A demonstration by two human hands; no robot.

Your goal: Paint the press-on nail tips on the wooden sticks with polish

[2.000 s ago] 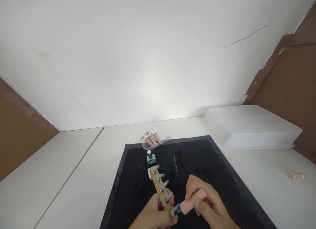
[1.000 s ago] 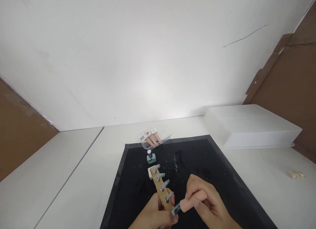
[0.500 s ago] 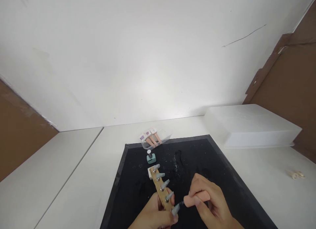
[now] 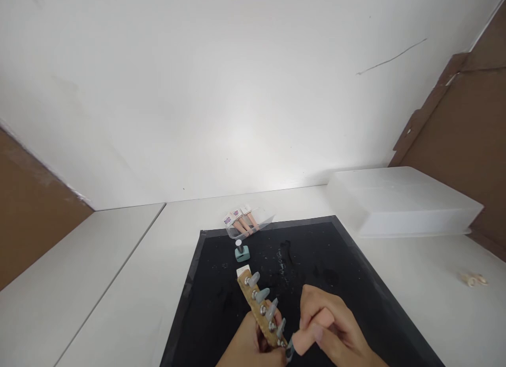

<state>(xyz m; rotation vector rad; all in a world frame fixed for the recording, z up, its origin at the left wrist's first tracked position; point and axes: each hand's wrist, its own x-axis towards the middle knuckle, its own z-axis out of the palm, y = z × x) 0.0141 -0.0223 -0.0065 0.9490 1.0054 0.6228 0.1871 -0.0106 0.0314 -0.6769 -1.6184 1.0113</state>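
My left hand [image 4: 253, 346] is closed around the lower part of a narrow wooden strip [image 4: 255, 306]. Several grey and bluish false nail tips [image 4: 263, 295] stick out from the strip on small metal posts. Between the thumb and fingers of my right hand [image 4: 340, 322] is a nail polish brush [image 4: 313, 332] with a peach-coloured cap handle. Its bristle end touches, or is right at, the nearest nail tip [image 4: 290, 352], partly hidden by my left fingers. A teal square nail polish bottle [image 4: 242, 254] stands beyond the strip, beside a small white block [image 4: 243, 271].
A black mat [image 4: 308, 256] covers the middle of the white table [image 4: 130, 282]. At its far edge sits a clear tray [image 4: 264, 218] holding peach-handled items [image 4: 243, 224] with white labels. A translucent white bin [image 4: 411, 203] and small cream pieces [image 4: 473, 279] lie to the right.
My left hand has turned the wooden strip, so the nail tips show more of their faces. My right hand has moved slightly left, with the brush tilted more steeply and lower.
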